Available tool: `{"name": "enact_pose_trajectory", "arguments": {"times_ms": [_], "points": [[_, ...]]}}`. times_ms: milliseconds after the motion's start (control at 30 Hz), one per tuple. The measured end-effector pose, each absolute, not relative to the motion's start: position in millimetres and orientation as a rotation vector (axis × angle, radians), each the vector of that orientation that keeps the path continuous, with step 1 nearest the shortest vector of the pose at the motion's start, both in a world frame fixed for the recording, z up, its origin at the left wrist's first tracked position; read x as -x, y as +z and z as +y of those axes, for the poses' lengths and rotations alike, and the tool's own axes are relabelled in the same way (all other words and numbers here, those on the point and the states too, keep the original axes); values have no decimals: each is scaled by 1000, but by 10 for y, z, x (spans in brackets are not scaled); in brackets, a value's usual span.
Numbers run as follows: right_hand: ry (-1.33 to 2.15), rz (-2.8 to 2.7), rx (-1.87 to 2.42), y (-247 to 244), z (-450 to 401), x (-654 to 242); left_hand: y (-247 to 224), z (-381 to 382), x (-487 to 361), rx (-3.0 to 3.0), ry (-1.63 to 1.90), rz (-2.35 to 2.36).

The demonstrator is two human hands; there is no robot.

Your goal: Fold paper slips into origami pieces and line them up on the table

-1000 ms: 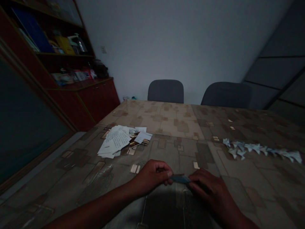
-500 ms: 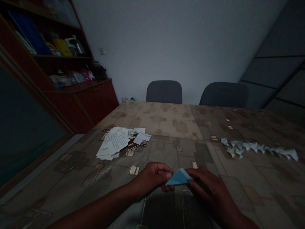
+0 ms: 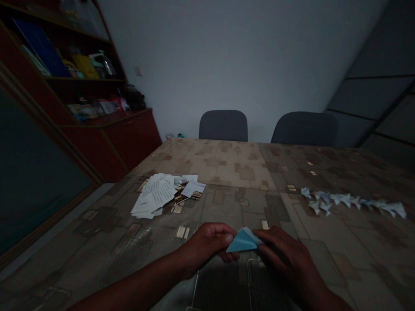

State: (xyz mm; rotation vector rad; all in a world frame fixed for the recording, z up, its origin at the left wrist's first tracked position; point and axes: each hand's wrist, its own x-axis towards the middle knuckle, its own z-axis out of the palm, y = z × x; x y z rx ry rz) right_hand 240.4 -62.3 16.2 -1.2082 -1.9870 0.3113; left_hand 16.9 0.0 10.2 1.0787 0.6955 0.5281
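Observation:
A small folded piece of blue paper (image 3: pixel 242 242), triangular with a paler flap along its upper right side, is held between both hands above the near part of the table. My left hand (image 3: pixel 212 242) pinches its left corner, thumb on top and fingers curled beneath. On the other side, my right hand (image 3: pixel 281 248) grips the right corner between thumb and fingers; its fingertips are partly hidden behind the paper. Both hands are closed on the same paper.
A loose pile of printed paper pieces (image 3: pixel 158 194) lies to the left on the patterned tablecloth (image 3: pixel 223 160). Several folded paper figures (image 3: pixel 346 200) form a row at the right. Two grey chairs (image 3: pixel 223 125) stand behind the far edge, and a red cabinet (image 3: pixel 132 134) is at the left.
The blue paper has tilted slightly, so more of its blue face shows. Both hands keep hold of it and have barely moved.

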Motion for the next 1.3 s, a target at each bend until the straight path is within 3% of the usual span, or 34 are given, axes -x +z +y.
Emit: {"name": "enact_pose_trajectory", "arguments": {"times_ms": [900,1300], "points": [[185,-1993,1197,202,-629,-2370,69,-98,-247,-1119,567,768],[184,-2212,1099,161,-619,-2405,122,-149,-192,-1765,403,919]]}}
